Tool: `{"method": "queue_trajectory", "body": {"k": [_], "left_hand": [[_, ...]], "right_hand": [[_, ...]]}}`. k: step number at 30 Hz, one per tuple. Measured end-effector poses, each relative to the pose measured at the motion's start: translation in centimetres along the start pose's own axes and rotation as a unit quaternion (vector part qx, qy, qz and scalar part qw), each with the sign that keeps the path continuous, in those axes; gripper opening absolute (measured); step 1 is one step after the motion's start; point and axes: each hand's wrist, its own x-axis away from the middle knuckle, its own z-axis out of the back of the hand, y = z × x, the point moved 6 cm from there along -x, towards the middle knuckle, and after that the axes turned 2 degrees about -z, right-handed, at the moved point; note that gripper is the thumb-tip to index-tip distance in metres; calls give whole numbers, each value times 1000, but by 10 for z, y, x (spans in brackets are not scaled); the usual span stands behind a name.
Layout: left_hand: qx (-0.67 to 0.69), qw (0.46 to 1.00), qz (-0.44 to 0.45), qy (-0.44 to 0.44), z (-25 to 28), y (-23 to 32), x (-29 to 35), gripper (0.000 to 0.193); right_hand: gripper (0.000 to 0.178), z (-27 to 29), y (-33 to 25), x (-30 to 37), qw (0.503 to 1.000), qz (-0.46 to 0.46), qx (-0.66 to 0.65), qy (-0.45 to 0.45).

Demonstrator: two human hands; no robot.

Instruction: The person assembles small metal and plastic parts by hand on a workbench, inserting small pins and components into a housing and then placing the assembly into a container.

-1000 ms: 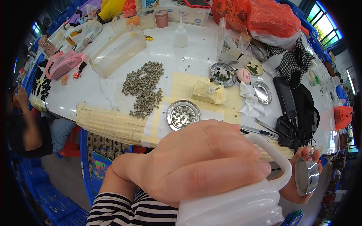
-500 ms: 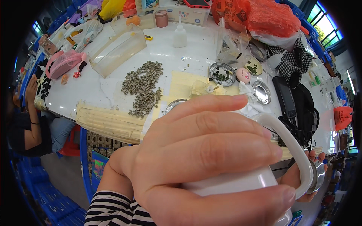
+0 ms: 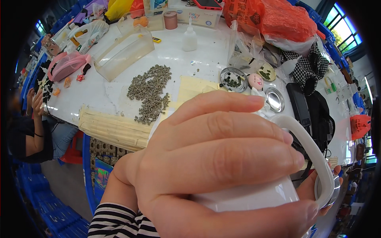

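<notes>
My left hand (image 3: 222, 154) fills the middle of the view, its fingers wrapped round a white mug (image 3: 250, 196) close to the camera. The mug's curved white handle (image 3: 307, 144) sticks out to the right past the fingertips. Behind the handle, my right hand (image 3: 308, 187) is partly hidden, its fingers curled round a shiny round metal lid or dish (image 3: 337, 191). On the table beyond lie a pile of small grey metal parts (image 3: 151, 89) and a metal dish with dark green pieces (image 3: 233, 79).
The white table (image 3: 190, 59) carries a clear plastic bin (image 3: 125, 55), a white squeeze bottle (image 3: 189, 39), a pink headband-like item (image 3: 69, 67), red plastic bags (image 3: 285, 20) and a black bag (image 3: 317, 119). A co-worker's hand (image 3: 37, 104) is at the far left edge.
My left hand and the mug have shifted slightly right, so the handle covers more of my right hand and the metal piece. At the left, the co-worker's hands have moved.
</notes>
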Motion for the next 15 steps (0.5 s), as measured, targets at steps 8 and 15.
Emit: {"method": "queue_trajectory", "body": {"k": [8, 15], "left_hand": [[-5, 1000, 8, -3, 0, 0, 0, 21], [-12, 1000, 9, -5, 0, 1, -2, 21]], "right_hand": [[70, -1, 4, 1, 1000, 8, -15, 0], [71, -2, 6, 0, 1000, -9, -23, 3]]}}
